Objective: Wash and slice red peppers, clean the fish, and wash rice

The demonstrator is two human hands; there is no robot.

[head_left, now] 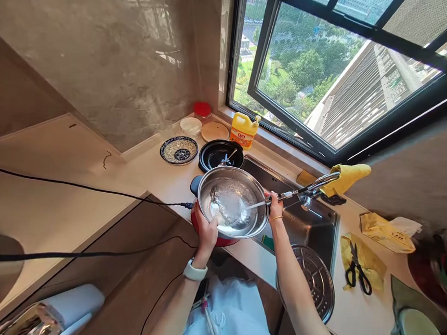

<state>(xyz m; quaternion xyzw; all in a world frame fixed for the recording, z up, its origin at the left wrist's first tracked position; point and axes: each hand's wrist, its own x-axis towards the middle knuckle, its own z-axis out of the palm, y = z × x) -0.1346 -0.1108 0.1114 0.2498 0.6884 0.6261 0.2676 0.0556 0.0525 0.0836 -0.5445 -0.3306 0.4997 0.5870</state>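
My left hand [207,232] is closed on the near rim of a steel bowl [245,182], holding it above a red electric pot [221,239] at the counter's edge. Pale food lies in the bowl. My right hand [276,205] grips the handle of a metal spoon [254,205], and the spoon's head rests inside the bowl among the food. A white watch sits on my left wrist.
A steel sink [312,222] with a tap [316,183] lies right of the bowl. A black pan [219,154], patterned plate [178,149], yellow detergent bottle [243,129], steamer rack [313,279] and scissors [358,272] are about. A power cord [73,185] crosses the left counter.
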